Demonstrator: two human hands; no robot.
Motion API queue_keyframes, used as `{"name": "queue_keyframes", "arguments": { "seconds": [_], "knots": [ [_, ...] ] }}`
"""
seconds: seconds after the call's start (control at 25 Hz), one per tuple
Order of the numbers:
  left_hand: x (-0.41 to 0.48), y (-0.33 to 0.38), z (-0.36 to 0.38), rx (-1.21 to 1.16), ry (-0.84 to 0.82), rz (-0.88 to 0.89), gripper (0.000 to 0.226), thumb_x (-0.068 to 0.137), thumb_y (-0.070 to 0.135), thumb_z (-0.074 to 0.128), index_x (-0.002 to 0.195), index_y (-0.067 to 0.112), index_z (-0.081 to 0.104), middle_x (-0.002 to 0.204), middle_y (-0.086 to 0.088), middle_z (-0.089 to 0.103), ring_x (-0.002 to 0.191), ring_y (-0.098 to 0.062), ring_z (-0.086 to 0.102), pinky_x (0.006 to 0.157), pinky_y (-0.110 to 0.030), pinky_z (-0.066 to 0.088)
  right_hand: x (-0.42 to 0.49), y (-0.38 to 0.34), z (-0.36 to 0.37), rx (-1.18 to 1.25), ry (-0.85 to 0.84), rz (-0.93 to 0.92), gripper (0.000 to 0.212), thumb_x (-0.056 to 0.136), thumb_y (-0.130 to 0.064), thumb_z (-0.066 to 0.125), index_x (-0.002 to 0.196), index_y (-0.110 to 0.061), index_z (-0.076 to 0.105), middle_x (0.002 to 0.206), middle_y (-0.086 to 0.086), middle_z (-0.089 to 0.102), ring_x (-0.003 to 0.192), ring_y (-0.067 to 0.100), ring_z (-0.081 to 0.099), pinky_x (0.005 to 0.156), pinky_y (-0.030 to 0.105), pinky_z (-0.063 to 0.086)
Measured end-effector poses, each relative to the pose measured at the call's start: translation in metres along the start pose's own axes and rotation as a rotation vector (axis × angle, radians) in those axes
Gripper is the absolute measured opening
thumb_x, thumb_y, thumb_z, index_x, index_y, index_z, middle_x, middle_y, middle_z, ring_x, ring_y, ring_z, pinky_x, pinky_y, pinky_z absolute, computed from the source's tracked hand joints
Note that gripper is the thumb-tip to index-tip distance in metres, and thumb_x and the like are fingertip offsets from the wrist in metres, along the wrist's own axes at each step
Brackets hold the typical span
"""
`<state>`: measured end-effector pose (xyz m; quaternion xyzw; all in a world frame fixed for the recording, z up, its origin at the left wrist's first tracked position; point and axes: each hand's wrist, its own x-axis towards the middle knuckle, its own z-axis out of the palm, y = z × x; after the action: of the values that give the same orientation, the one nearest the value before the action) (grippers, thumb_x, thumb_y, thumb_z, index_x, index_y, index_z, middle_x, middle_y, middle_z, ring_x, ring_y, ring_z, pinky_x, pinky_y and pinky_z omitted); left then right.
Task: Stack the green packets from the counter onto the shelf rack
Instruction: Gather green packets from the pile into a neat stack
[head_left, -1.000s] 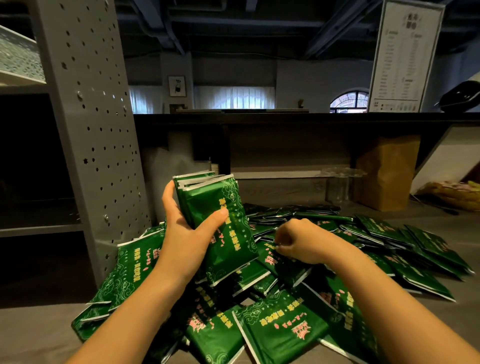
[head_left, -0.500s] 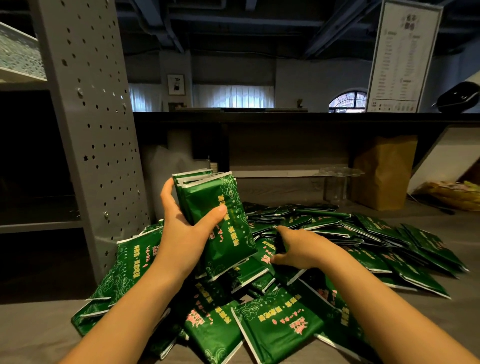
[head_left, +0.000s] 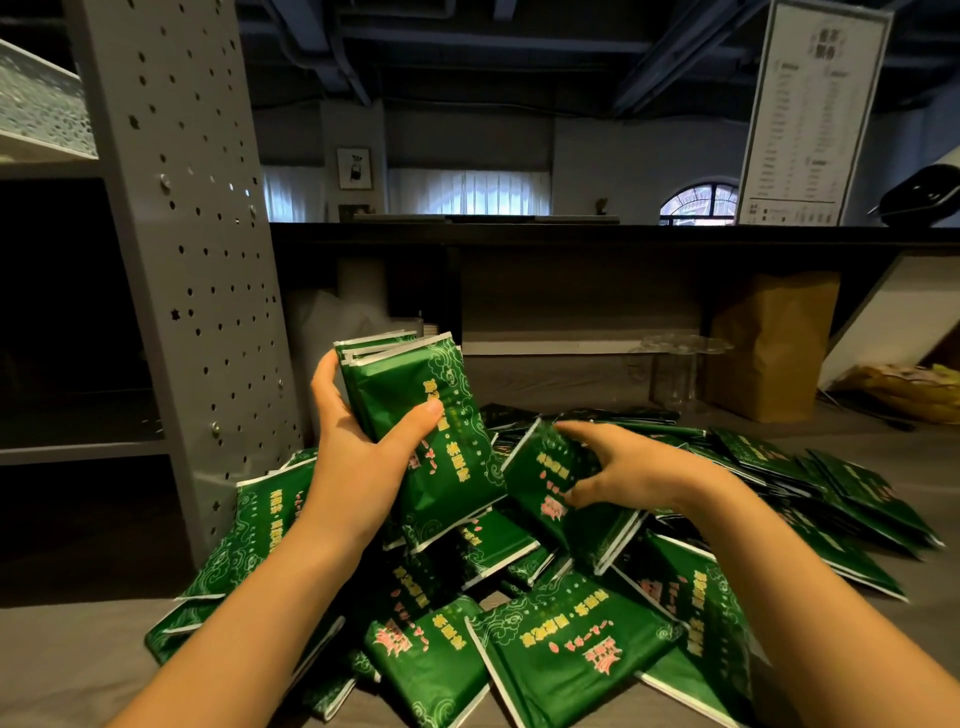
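The left hand (head_left: 358, 467) held a bunch (head_left: 410, 395) of green packets upright, thumb across the front. The right hand (head_left: 644, 475) gripped a packet (head_left: 545, 483) just above the pile (head_left: 571, 654) on the counter (head_left: 67, 660), beside the rack (head_left: 197, 260).

Interior dim; ceiling (head_left: 519, 52) nearly black. Daylight enters from curtained windows (head_left: 467, 192) on the far wall (head_left: 623, 166), blown out. Even light on packets (head_left: 571, 654), faint gloss. Motion blur on right hand (head_left: 639, 470) and on packets at right edge. Wide-angle distortion tilts the rack (head_left: 182, 260) post; its bays lie in deep shadow.
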<state>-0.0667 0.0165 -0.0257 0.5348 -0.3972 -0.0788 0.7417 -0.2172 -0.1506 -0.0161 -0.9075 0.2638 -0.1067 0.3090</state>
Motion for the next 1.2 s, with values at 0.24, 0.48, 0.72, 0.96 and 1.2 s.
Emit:
{"name": "queue_keyframes", "arguments": {
  "seconds": [0.24, 0.48, 0.72, 0.96, 1.2],
  "knots": [
    [0.002, 0.002, -0.003, -0.061, 0.036, -0.050, 0.078, 0.080, 0.015, 0.069, 0.141, 0.032, 0.025, 0.108, 0.007, 0.062, 0.100, -0.018, 0.064, 0.085, -0.045, 0.054, -0.005, -0.015, -0.001, 0.710, 0.200, -0.322, 0.050, 0.085, 0.003, 0.059, 0.124, -0.027, 0.051, 0.105, -0.002, 0.070, 0.094, 0.017, 0.068, 0.079, 0.032, 0.057],
    [-0.001, -0.003, 0.002, -0.050, 0.040, -0.061, 0.065, 0.084, 0.012, 0.064, 0.137, 0.026, 0.028, 0.095, 0.010, 0.064, 0.094, -0.013, 0.064, 0.080, -0.038, 0.053, -0.006, -0.040, 0.034, 0.699, 0.199, -0.448, 0.050, 0.080, -0.005, 0.062, 0.123, -0.029, 0.051, 0.107, -0.003, 0.069, 0.100, 0.015, 0.066, 0.085, 0.032, 0.055],
    [-0.005, -0.004, 0.009, -0.077, 0.045, -0.063, 0.059, 0.093, 0.034, 0.047, 0.143, 0.032, 0.016, 0.106, 0.008, 0.061, 0.095, -0.007, 0.060, 0.077, -0.028, 0.050, -0.006, -0.049, 0.057, 0.657, 0.290, -0.453, 0.054, 0.087, 0.001, 0.056, 0.117, -0.043, 0.044, 0.110, -0.009, 0.065, 0.098, 0.004, 0.065, 0.080, 0.021, 0.054],
    [-0.009, 0.001, 0.009, -0.100, -0.061, -0.047, 0.108, 0.064, 0.052, 0.068, 0.147, 0.038, -0.001, 0.101, 0.014, 0.064, 0.086, 0.005, 0.065, 0.073, -0.015, 0.053, -0.012, -0.057, 0.078, 0.679, 0.142, -0.487, 0.073, 0.095, 0.002, 0.046, 0.140, -0.042, 0.009, 0.119, -0.035, 0.047, 0.107, -0.019, 0.051, 0.085, 0.005, 0.043],
    [-0.001, -0.007, 0.004, -0.077, -0.111, 0.017, 0.096, 0.074, 0.004, 0.070, 0.144, 0.035, 0.013, 0.107, 0.011, 0.064, 0.090, 0.002, 0.065, 0.069, -0.014, 0.054, 0.007, -0.049, 0.077, 0.677, 0.130, -0.466, 0.063, 0.090, -0.038, 0.042, 0.129, -0.061, -0.001, 0.129, -0.050, 0.021, 0.126, -0.022, 0.028, 0.093, 0.001, 0.034]
  ]
}}
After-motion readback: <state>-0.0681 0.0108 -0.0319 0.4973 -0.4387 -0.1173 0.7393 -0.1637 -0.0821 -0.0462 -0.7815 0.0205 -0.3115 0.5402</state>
